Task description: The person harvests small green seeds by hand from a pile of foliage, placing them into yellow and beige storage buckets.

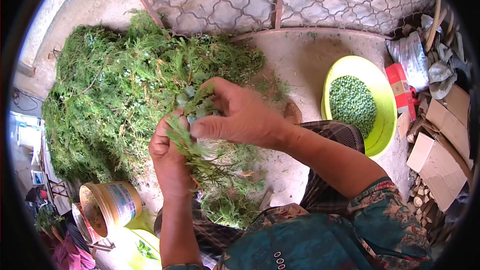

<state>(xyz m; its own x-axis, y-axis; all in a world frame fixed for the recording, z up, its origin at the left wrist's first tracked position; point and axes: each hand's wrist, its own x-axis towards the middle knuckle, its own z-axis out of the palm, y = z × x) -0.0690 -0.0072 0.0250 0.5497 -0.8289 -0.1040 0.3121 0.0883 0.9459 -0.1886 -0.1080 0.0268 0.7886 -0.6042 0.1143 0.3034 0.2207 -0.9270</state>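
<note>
Left hand is up in front of the body, wrist bent and fist closed tight round the stem of one green sprig, holding it upright over the lap. Right hand reaches across from the right, fingers curled over the sprig's top and thumb pressed in, pinching its tip. Behind them lies one big pile of green branches on the floor. One yellow-green basin of small green berries sits to the right. One bucket lies tipped at lower left, its label too blurred to read. One red carton beside the basin, print illegible.
</note>
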